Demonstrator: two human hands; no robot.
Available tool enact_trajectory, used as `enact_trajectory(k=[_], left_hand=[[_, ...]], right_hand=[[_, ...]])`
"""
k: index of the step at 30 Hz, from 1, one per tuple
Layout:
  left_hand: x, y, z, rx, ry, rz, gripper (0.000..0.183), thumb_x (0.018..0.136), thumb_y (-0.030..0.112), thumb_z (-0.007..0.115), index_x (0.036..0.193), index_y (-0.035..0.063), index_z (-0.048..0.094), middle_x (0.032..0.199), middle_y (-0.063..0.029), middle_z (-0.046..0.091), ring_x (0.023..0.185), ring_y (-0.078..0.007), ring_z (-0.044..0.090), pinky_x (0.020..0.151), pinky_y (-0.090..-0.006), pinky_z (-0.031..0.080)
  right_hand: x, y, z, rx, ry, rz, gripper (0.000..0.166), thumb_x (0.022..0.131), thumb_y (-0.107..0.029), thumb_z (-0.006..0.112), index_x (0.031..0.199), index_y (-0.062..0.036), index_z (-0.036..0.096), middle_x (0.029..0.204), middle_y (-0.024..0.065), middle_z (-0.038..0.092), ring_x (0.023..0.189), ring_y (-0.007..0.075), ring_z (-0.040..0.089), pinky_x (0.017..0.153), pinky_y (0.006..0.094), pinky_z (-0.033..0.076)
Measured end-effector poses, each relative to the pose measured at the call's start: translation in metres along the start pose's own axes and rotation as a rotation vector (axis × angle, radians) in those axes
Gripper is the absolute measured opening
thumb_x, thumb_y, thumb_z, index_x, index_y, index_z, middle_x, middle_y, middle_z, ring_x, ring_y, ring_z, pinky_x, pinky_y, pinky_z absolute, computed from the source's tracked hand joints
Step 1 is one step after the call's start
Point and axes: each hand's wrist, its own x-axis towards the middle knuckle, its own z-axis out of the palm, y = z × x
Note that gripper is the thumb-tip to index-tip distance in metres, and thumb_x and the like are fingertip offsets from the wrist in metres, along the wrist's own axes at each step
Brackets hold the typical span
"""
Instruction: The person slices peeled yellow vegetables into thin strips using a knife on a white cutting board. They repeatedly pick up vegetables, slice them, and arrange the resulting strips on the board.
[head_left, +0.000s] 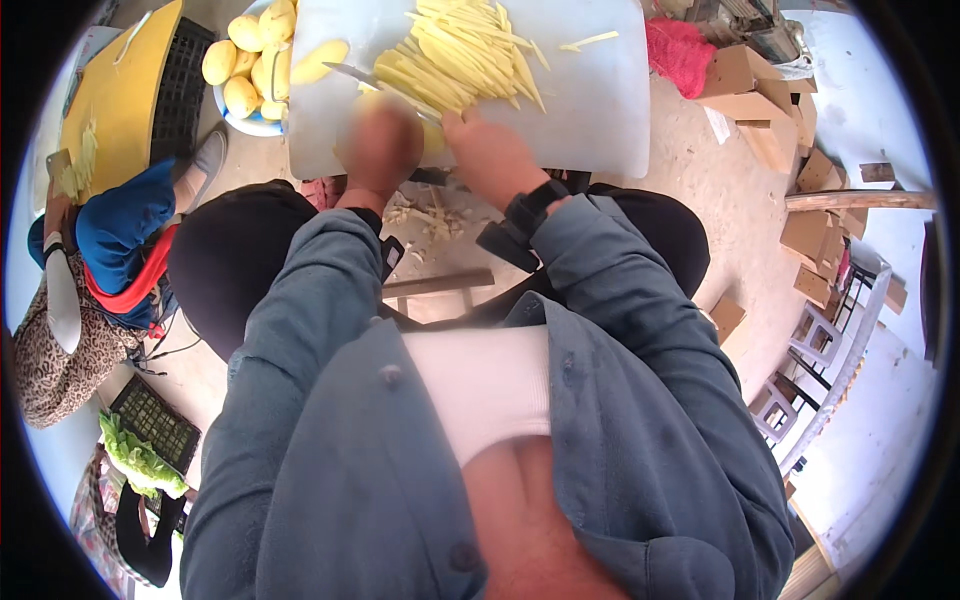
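My right hand (487, 150) is closed around the handle end of a kitchen knife (352, 73), whose blade points left across a white cutting board (600, 127). My left hand (381, 142) is blurred and rests on a piece of peeled potato (433, 139) beside the blade; how its fingers lie is partly hidden. Just beyond the knife lies a heap of cut potato strips (465, 56), with a few loose strips (589, 41) to its right. One peeled potato (321, 61) lies at the board's left edge.
A bowl of peeled potatoes (241, 96) stands left of the board. Farther left, a co-worker's hand (58, 202) is at a yellow board (120, 82) with potato strips. Cardboard boxes (757, 97) lie at the right. A wooden bar (439, 283) is between my legs.
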Motion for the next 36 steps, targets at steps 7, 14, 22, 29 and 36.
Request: enact_trajectory(k=[7, 14, 22, 29, 36], left_hand=[[0.001, -0.002, 0.002, 0.032, 0.018, -0.017, 0.022, 0.071, 0.004, 0.070, 0.091, 0.0093, 0.061, 0.096, -0.0081, 0.059, 0.090, -0.0304, 0.057, 0.081, -0.0412, 0.047], [0.001, -0.002, 0.004, 0.009, 0.007, -0.033, 0.022, 0.071, 0.005, 0.070, 0.092, 0.0084, 0.060, 0.096, -0.0087, 0.058, 0.091, -0.0310, 0.056, 0.082, -0.0417, 0.046], [0.002, 0.000, 0.002, 0.035, -0.009, -0.057, 0.023, 0.072, 0.007, 0.069, 0.093, 0.0086, 0.059, 0.094, -0.0110, 0.054, 0.091, -0.0327, 0.054, 0.081, -0.0428, 0.046], [0.000, -0.003, 0.003, 0.036, -0.028, -0.043, 0.024, 0.072, 0.007, 0.069, 0.094, 0.0094, 0.059, 0.094, -0.0105, 0.055, 0.091, -0.0324, 0.054, 0.080, -0.0428, 0.046], [0.005, -0.001, 0.004, 0.049, 0.003, -0.046, 0.023, 0.072, 0.006, 0.069, 0.093, 0.0092, 0.059, 0.094, -0.0103, 0.055, 0.091, -0.0322, 0.055, 0.081, -0.0432, 0.046]], right_hand=[[0.001, -0.007, -0.013, 0.024, 0.027, -0.030, 0.016, 0.084, 0.001, 0.055, 0.100, -0.0001, 0.056, 0.095, 0.0233, 0.064, 0.085, 0.0402, 0.068, 0.073, 0.0464, 0.056], [0.006, 0.004, -0.005, -0.021, -0.011, -0.037, 0.019, 0.082, 0.002, 0.056, 0.101, 0.0006, 0.055, 0.094, 0.0231, 0.064, 0.084, 0.0391, 0.068, 0.071, 0.0454, 0.056], [0.002, -0.003, -0.005, -0.011, -0.020, -0.038, 0.017, 0.083, 0.002, 0.055, 0.100, 0.0006, 0.055, 0.095, 0.0223, 0.065, 0.085, 0.0395, 0.068, 0.074, 0.0452, 0.056], [0.001, -0.010, -0.016, -0.015, -0.010, -0.040, 0.017, 0.084, 0.001, 0.054, 0.101, -0.0001, 0.056, 0.097, 0.0226, 0.065, 0.086, 0.0392, 0.068, 0.074, 0.0450, 0.055], [0.006, 0.000, 0.003, 0.023, -0.041, 0.011, 0.017, 0.084, 0.000, 0.054, 0.101, -0.0003, 0.056, 0.097, 0.0234, 0.065, 0.086, 0.0403, 0.068, 0.075, 0.0470, 0.055]])
